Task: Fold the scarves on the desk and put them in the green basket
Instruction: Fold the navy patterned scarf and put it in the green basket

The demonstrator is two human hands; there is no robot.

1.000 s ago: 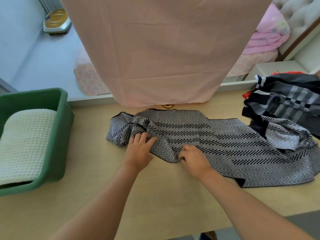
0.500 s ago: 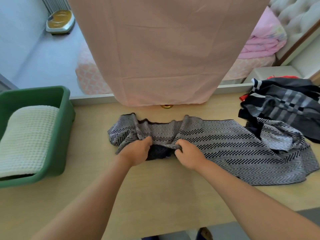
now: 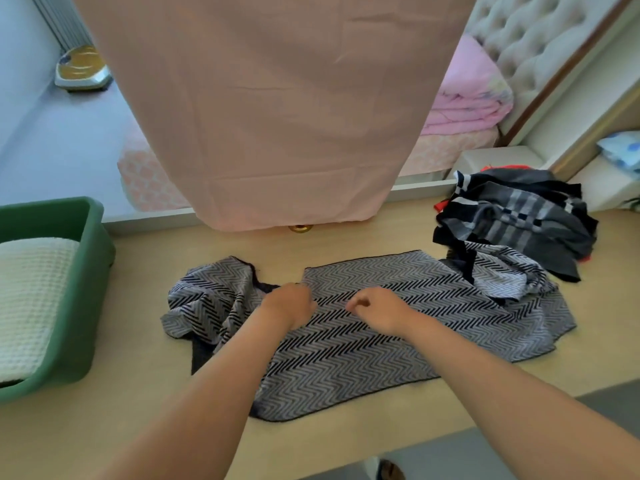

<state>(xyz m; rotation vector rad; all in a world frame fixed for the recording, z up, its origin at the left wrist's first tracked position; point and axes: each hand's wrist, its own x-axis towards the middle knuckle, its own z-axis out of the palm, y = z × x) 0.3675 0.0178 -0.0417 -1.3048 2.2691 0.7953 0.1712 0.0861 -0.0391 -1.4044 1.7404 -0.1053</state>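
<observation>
Grey and black, the zigzag-patterned woven scarf (image 3: 381, 341) lies spread on the pale wooden desk (image 3: 138, 427), to the right of the green plastic basket (image 3: 100, 244) and apart from it. Its end nearer to the basket is crumpled. Both hands are on this scarf. The left hand (image 3: 289, 306) rests at a far edge of the cloth; its back hides the fingers, so I cannot tell if it grips. The right hand (image 3: 379, 310), farther from the basket, has curled fingers at the cloth, and I cannot tell if they pinch it. Inside the basket lies a folded white waffle cloth (image 3: 31, 299). Much farther right of the basket sits a heap of dark striped scarves (image 3: 512, 216).
</observation>
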